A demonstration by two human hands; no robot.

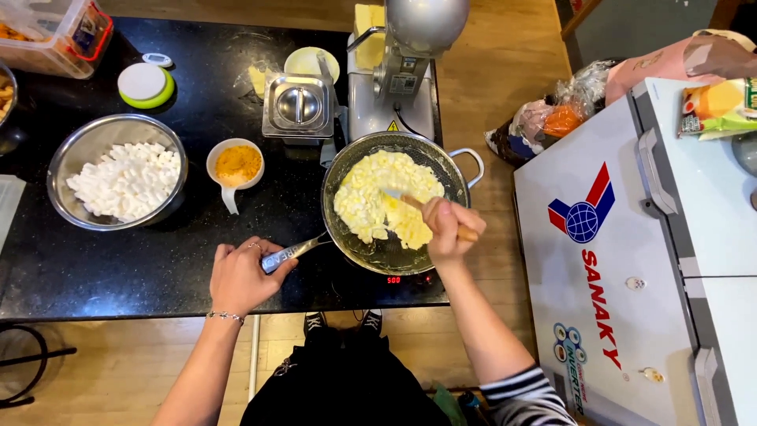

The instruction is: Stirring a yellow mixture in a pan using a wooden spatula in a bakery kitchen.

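Black speckled bench over pale wood plank floor. White chest freezer at right, just beside the bench. Dark chair frame at lower left. Grey wall top right. Even indoor light.

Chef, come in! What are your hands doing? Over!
Left hand grips pan handle. Right hand holds spatula in pale yellow mix. Nothing blocking.

The right hand is hiding the wooden spatula's middle, while the clear box at ten o'clock is running off the edge.
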